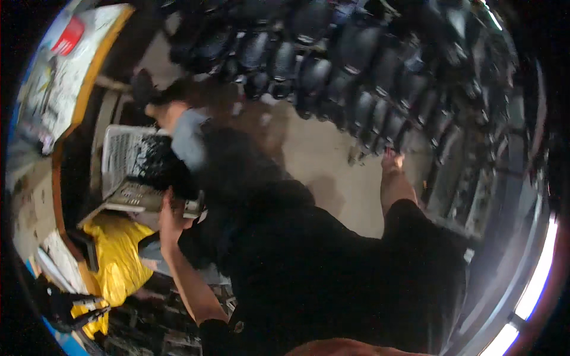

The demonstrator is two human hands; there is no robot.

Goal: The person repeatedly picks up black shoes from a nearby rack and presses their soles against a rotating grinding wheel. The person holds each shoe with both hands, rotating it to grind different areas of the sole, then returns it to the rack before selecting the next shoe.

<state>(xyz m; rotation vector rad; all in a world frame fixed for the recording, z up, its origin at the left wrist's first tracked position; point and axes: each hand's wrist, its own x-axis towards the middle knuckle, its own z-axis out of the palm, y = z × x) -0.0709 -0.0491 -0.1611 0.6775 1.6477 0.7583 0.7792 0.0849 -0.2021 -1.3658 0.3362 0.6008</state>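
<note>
At the left, a white plastic basket (pixel 117 157) holds a heap of small black pieces (pixel 157 163), too blurred to name. My left hand (pixel 172 218) is at the basket's near rim, its fingers bent over the edge, and appears to grip it. My right arm reaches forward to the right. At its end my right hand (pixel 392 159) is close to rows of dark, glossy, rounded pieces (pixel 362 110). Blur hides its fingers, and I cannot make out whether it touches or holds one.
A yellow plastic bag (pixel 122 255) hangs below the basket. Far left stands a table with a yellow edge (pixel 95 68), carrying a red container (pixel 69 37). A leg in grey cloth (pixel 190 139) extends beside the basket. Beige floor (pixel 326 154) lies between my arms. Metal shelving (pixel 460 196) stands at right.
</note>
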